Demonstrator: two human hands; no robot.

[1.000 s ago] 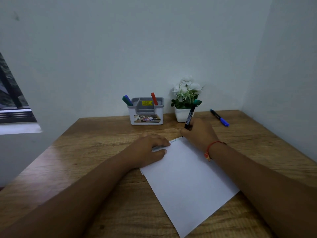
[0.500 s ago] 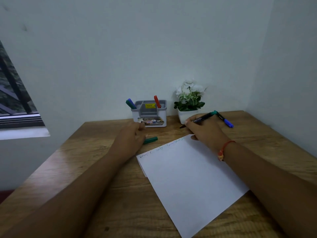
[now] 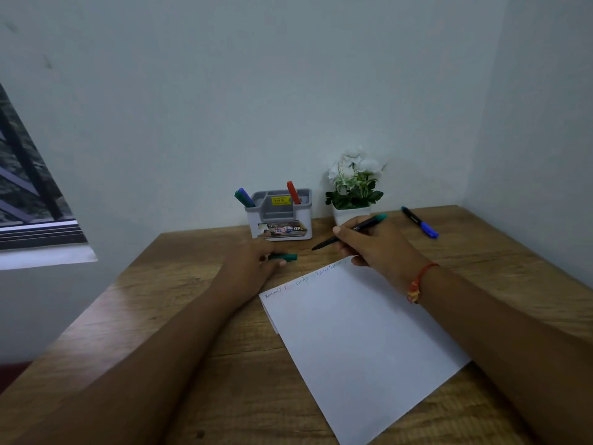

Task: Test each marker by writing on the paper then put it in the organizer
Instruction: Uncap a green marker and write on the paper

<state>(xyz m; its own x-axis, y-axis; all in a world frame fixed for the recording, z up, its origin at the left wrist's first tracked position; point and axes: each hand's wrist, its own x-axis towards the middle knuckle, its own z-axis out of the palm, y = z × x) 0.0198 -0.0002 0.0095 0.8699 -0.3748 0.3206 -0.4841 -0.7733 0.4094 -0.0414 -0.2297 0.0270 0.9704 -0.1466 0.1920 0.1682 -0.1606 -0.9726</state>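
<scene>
Three markers stand in the organizer point(image 3: 279, 216) at the worktop's back edge; my right fingers point(image 3: 345, 234) hold the uncapped marker point(image 3: 351, 232), my left fingers point(image 3: 272, 256) touch its cap point(image 3: 286, 257), a blue marker point(image 3: 419, 222) waits untested.

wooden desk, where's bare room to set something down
Free: the wooden desk left of the left hand, and the strip behind the blue-capped marker. Crowded: from grey-white organizer to white flower pot.
</scene>
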